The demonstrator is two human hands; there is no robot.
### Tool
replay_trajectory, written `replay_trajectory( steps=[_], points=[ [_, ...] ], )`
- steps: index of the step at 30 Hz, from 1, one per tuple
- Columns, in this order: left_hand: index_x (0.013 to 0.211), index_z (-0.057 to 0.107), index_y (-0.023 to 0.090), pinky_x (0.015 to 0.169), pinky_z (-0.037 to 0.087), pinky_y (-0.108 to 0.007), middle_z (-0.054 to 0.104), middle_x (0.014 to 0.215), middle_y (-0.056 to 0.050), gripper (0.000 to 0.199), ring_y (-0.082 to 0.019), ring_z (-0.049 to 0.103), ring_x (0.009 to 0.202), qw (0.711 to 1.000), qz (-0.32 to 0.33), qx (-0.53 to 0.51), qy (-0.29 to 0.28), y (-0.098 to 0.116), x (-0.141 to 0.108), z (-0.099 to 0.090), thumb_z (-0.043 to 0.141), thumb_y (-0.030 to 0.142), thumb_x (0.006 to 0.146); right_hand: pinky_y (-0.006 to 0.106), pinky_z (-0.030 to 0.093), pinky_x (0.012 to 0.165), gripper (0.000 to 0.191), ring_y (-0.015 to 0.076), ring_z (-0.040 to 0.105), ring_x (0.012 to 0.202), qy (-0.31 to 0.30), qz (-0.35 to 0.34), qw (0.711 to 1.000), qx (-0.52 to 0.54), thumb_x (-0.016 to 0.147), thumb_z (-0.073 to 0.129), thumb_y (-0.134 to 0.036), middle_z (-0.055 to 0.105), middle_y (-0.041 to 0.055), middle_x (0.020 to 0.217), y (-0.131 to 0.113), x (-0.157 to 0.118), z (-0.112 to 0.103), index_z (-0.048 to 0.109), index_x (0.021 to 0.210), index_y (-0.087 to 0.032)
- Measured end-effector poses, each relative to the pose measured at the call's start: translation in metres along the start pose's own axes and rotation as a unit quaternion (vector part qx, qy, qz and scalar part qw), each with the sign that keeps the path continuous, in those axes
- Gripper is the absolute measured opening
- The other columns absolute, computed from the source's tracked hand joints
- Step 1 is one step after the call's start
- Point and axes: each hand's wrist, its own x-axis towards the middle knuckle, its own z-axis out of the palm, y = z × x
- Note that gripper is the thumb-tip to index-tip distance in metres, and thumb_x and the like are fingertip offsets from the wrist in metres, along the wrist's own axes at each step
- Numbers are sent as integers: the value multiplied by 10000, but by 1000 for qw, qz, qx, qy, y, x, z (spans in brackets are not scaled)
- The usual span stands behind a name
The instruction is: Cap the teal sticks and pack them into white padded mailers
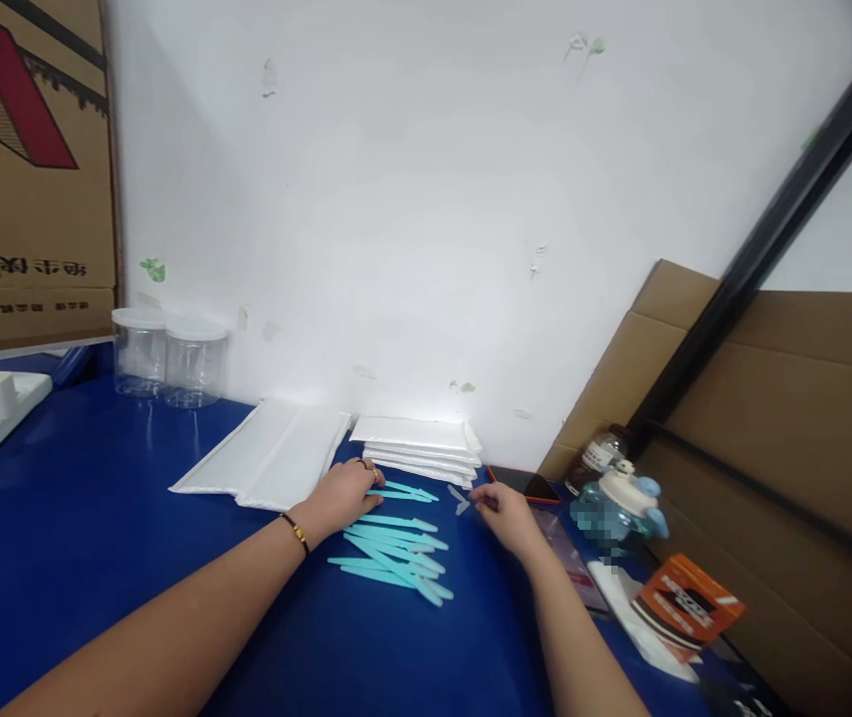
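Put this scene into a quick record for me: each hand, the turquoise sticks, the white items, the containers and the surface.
Left hand: the left hand is at the left ends of the farthest turquoise sticks; its exact grip is unclear
Right hand: the right hand is beside small translucent pieces; contact unclear
Turquoise sticks: loosely spread, some crossing
White items: flat pack left of a stack, both near the wall
Containers: two clear lidded jars, left; orange box, right
Surface: blue tabletop

Scuffed white wall [396, 199], blue table [98, 538]
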Motion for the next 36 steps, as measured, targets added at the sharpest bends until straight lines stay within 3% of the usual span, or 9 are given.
replay_trajectory(
  steps=[5, 11, 19, 32, 34, 36],
  points=[
    [843, 639, 236, 735, 402, -260, 641, 892, -16, 125, -174, 576, 845, 1000, -5, 1, -18, 1, 2, 2, 544, 294, 786, 253, 440, 683, 231, 153, 564, 717, -64, -58, 996, -39, 690, 525, -89, 607, 44, 868, -9, 0, 8, 677, 832, -189],
    [745, 623, 216, 642, 392, -241, 635, 816, -9, 86, -157, 579, 754, 999, -21, -22, -18, 1, 3, 5, 547, 251, 760, 235, 406, 635, 141, 145, 556, 674, -53, -72, 992, -85, 764, 499, -143, 599, 48, 773, -15, 1, 13, 638, 748, -165],
    [724, 609, 210, 600, 385, -230, 646, 772, -4, 93, -150, 573, 710, 996, -44, -67, -25, -4, 5, 11, 535, 259, 751, 228, 397, 610, 188, 141, 548, 675, -97, -62, 991, 61, 830, 475, -273, 629, 11, 754, -24, -1, 24, 640, 824, -183],
    [716, 643, 213, 616, 378, -221, 659, 741, 4, 100, -145, 577, 700, 996, -12, -78, -42, 3, 4, 6, 546, 233, 725, 237, 427, 657, 168, 153, 575, 728, -106, -111, 985, 83, 809, 510, -242, 635, 25, 795, -45, -3, 33, 672, 803, -197],
    [736, 650, 222, 626, 388, -227, 661, 750, 7, 114, -151, 583, 707, 995, -13, -80, -52, 3, 3, 4, 551, 279, 740, 254, 441, 699, 193, 166, 588, 768, -86, -112, 987, 82, 822, 494, -254, 648, 35, 825, -40, -1, 29, 679, 829, -202],
    [827, 656, 230, 678, 409, -239, 662, 841, -7, 174, -167, 588, 786, 996, -15, -80, -34, 2, 3, 3, 527, 337, 778, 283, 445, 759, 222, 186, 594, 821, -18, -88, 994, 66, 833, 470, -255, 654, 54, 869, -28, 2, 24, 680, 876, -196]
  ],
)
